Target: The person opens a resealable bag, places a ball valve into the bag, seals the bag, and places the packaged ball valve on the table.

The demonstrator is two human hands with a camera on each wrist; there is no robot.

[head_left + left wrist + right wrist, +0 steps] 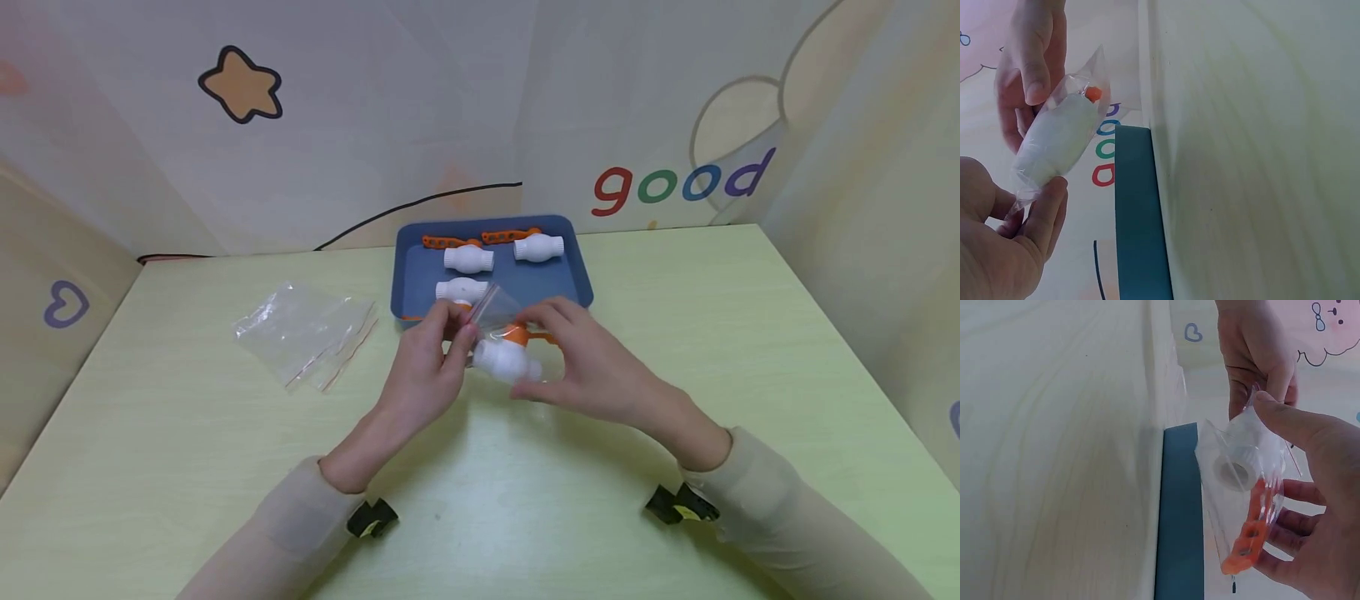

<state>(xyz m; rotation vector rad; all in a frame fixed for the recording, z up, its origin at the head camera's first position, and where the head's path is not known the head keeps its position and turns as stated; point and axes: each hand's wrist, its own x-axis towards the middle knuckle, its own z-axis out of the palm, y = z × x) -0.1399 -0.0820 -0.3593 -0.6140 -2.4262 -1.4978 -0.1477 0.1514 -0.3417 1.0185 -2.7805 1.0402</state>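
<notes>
A white plastic ball valve [502,358] with an orange lever handle [1252,534] lies inside a clear zip bag [495,307], held above the table. My left hand [423,367] pinches one end of the bag between thumb and fingers, as the left wrist view shows as well. On the other side my right hand [600,362] holds the bagged valve, thumb below it and fingers by the orange part in the head view. Behind the hands stands a blue tray [416,279] with several similar valves [468,259], partly hidden by my left hand.
Flat clear zip bags [303,337] lie on the pale table [187,433], left of the tray. A printed curtain [420,100] hangs along the table's back edge.
</notes>
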